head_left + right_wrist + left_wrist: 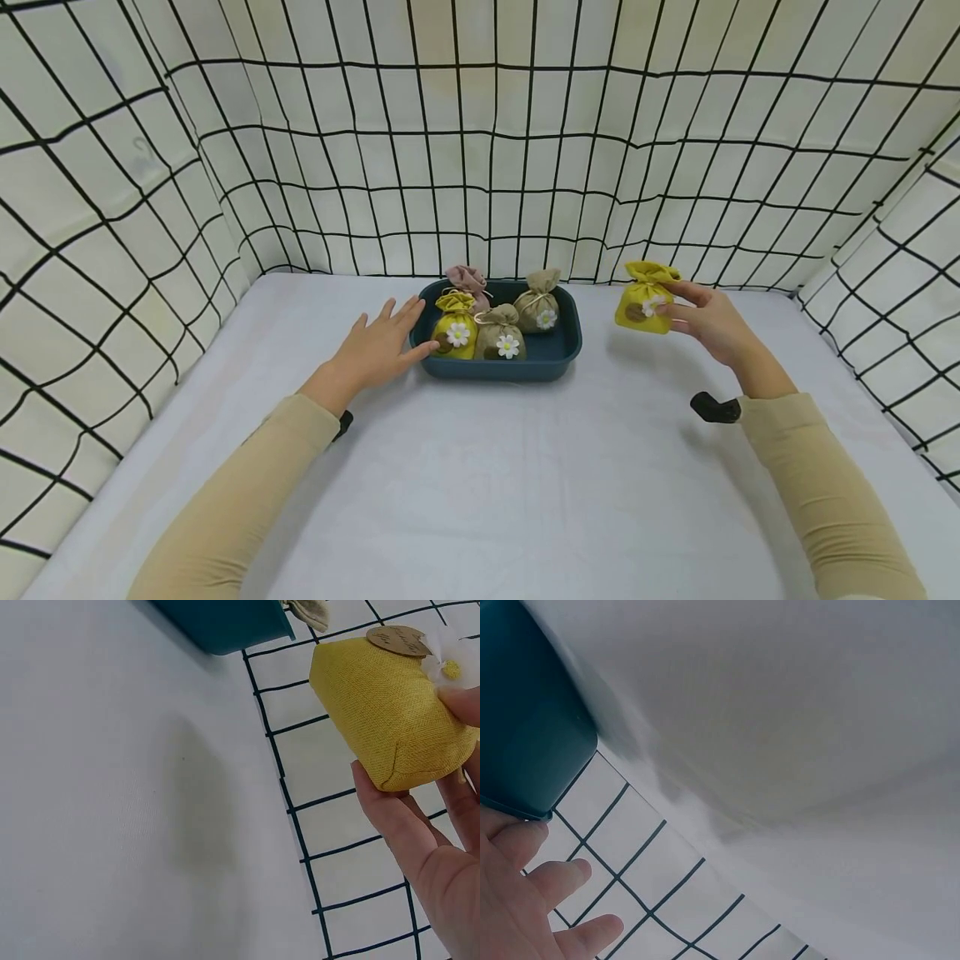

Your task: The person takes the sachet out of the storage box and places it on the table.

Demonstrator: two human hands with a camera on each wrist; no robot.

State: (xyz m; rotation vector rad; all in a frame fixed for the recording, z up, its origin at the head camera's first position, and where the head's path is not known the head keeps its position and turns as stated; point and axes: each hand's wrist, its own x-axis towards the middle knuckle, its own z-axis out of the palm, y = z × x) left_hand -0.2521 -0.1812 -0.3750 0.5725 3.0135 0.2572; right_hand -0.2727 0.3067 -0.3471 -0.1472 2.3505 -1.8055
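My right hand (716, 327) pinches a yellow drawstring pouch (639, 310) above the table, to the right of a dark teal tray (551, 367). In the right wrist view the yellow pouch (382, 705) shows a round brown tag and a white flower, with thumb and fingers on either side. My left hand (378, 348) touches the tray's left rim with fingers spread and fairly straight. Inside the tray sit a yellow pouch (444, 323), a pink pouch (468, 283) and two tan pouches, one in front (495, 335) and one behind (534, 310).
A white table (480, 483) carries the tray near its back edge. Black grid netting (491, 133) over pale cloth rises behind and on both sides. Black wrist-worn pieces (714, 408) sit by the sleeve cuffs.
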